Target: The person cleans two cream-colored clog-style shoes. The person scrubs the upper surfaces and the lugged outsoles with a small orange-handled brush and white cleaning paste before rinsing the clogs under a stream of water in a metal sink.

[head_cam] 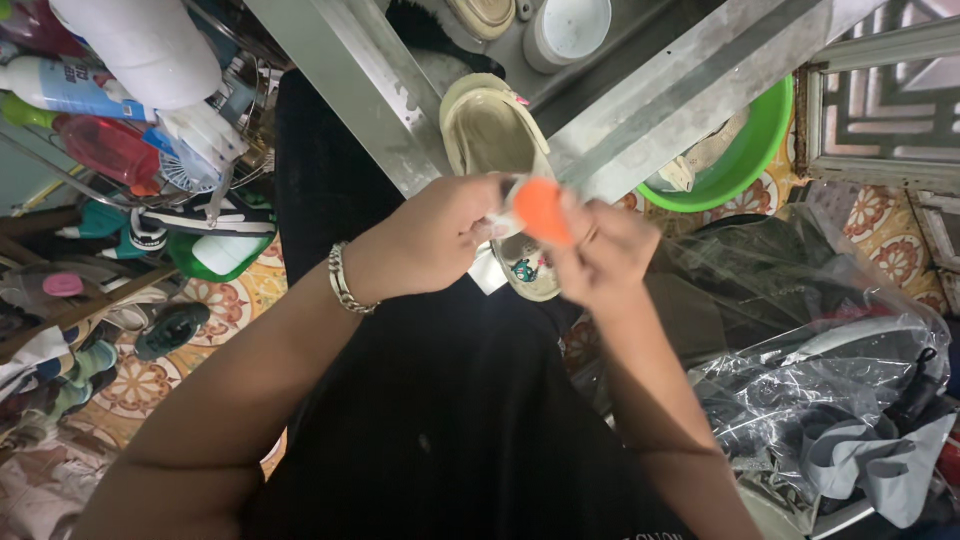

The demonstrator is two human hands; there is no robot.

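Both hands meet just above the lap, fingers pinched together on one small thing. The left hand point(435, 240), a chain bracelet point(345, 283) on its wrist, clamps a small white container point(507, 215) between thumb and fingertips. The right hand point(600, 255) closes on the orange cap point(542, 210) at the container's end, its fingers wrapped round the cap's far side. What the container is exactly cannot be told; most of it is hidden in the grip.

Just behind the hands lies a worn beige sandal point(490, 135), sole side up against a grey metal frame point(370, 100), with a second sandal point(530, 275) peeping out beneath the fingers.

Judging by the opposed grips, the step in hand is working the cap on the container, turning or pulling it. That calls for the left hand to hold the body steady while the right does the twisting, keeping the opening clear of the black clothing point(450, 420) below.

Further out: a green basin point(765, 150) to the right, clear plastic bags point(830, 340) over dark clothes, and cluttered bottles point(70, 85) and shoes at left on the patterned floor point(140, 385).
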